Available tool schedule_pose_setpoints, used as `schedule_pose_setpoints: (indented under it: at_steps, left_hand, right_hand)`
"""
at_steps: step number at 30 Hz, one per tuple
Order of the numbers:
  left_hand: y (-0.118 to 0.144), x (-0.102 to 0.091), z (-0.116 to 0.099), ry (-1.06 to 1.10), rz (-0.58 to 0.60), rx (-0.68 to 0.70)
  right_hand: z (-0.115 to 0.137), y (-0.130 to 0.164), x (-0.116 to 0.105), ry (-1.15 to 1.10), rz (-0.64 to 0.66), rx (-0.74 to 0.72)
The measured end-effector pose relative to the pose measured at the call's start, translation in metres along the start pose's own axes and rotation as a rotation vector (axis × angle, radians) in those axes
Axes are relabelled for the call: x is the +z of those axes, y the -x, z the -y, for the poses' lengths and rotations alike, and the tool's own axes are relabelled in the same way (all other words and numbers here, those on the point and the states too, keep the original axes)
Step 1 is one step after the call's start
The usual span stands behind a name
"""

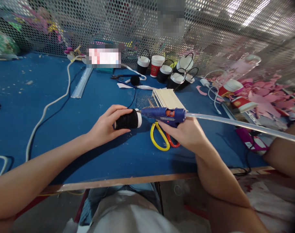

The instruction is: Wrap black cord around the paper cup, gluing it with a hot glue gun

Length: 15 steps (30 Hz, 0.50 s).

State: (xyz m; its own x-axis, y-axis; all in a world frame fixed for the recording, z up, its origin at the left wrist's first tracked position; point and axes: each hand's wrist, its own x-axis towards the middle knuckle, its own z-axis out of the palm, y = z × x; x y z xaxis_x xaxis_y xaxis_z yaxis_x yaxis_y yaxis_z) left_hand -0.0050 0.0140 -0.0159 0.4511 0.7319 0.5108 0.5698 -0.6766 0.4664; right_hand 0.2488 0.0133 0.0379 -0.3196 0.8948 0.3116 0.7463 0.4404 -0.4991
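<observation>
While the left hand [105, 124] grasps a sideways, white-rimmed cup wrapped in black cord [127, 120] above the blue table [147, 165], the right hand [187, 133] clasps a blue plastic glue gun [154, 112] nearby; wrapping looks nearly complete, the tail uncut.

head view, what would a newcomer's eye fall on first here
The blue hot glue gun in the right hand likely stands out first, pointing at the black-wrapped cup in the left hand. Below it, scissors show yellow and red handles. Behind, black cups with thin handles cluster near the metal mesh.
</observation>
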Motion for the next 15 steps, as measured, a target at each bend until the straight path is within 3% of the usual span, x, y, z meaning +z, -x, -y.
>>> schedule_pose_setpoints:
  at_steps: [15]
  left_hand:
    - [-0.0059, -0.0034, 0.0004, 0.312, 0.032, -0.477]
  right_hand:
    - [-0.0015, 0.0054, -0.0004, 0.058, 0.069, 0.03]
